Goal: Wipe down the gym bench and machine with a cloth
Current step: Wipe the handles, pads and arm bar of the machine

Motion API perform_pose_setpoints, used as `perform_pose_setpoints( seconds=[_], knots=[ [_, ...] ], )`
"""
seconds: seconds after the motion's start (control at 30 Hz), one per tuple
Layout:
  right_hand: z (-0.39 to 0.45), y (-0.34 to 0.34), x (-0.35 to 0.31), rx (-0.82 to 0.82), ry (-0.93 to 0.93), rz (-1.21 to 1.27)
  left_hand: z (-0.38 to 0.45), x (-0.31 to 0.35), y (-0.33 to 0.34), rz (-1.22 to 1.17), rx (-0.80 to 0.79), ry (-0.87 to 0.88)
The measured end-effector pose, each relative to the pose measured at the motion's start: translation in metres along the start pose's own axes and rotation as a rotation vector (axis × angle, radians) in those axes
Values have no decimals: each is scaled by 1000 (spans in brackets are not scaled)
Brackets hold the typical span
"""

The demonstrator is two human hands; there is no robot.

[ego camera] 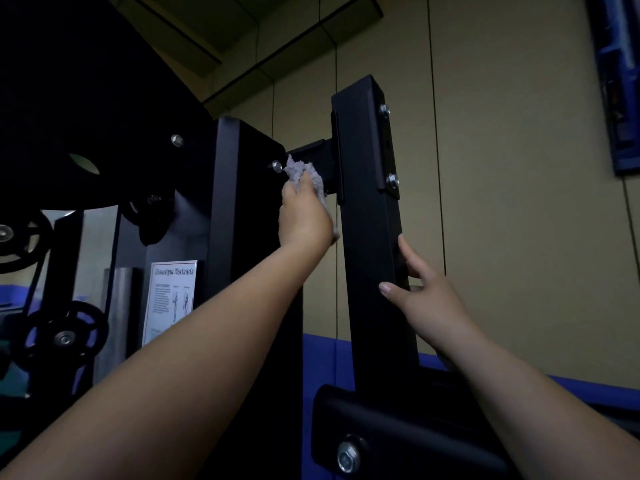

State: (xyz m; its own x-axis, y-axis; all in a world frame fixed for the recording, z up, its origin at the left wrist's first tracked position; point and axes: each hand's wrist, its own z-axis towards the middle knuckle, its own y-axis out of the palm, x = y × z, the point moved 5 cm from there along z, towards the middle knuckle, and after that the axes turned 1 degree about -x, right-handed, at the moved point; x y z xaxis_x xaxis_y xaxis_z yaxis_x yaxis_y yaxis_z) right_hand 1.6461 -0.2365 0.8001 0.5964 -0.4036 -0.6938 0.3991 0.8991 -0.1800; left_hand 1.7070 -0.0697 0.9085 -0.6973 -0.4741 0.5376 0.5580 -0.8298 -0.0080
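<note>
Holding: the left hand [304,216] gripped a gray cloth [306,176], fingers curled round it.
Cloth: up high, pressed on the black machine [249,202], perhaps against its crossbar.
Right hand [420,289]: fingers straight, resting on the black post [370,209].

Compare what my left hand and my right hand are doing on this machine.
The left hand grips a grey cloth; the right hand holds nothing.
The left hand presses the cloth up by the short crossbar; the right hand rests lower down, on the black upright post.
The left hand's fingers curl round the cloth; the right hand's fingers lie mostly straight against the post.
Both arms are bare and reach upward.
</note>
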Motion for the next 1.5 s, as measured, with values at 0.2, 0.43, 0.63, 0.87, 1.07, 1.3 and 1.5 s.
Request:
perform_pose_setpoints(
  seconds=[0.2,0.43,0.63,0.87,1.07,1.3,1.5],
  knots=[
    [-2,0,-3,10,5,-4,-24,-17,-9,-18,-16,-190],
    [1,1,-1,4,24,9,18,5,-9,390,-19,240],
    [2,2,1,3,29,36,23,0,-2,578,-66,165],
    [1,1,0,20,31,26,16,19,0,161,-120,415],
    [2,1,0,16,35,18,-19,19,10,11,-188,706],
    [-9,1,-7,4,32,-160,-68,-9,9,105,-279,585],
    [-35,-5,-18,-34,115,-469,-128,-7,-14,270,-442,461]
  ],
)
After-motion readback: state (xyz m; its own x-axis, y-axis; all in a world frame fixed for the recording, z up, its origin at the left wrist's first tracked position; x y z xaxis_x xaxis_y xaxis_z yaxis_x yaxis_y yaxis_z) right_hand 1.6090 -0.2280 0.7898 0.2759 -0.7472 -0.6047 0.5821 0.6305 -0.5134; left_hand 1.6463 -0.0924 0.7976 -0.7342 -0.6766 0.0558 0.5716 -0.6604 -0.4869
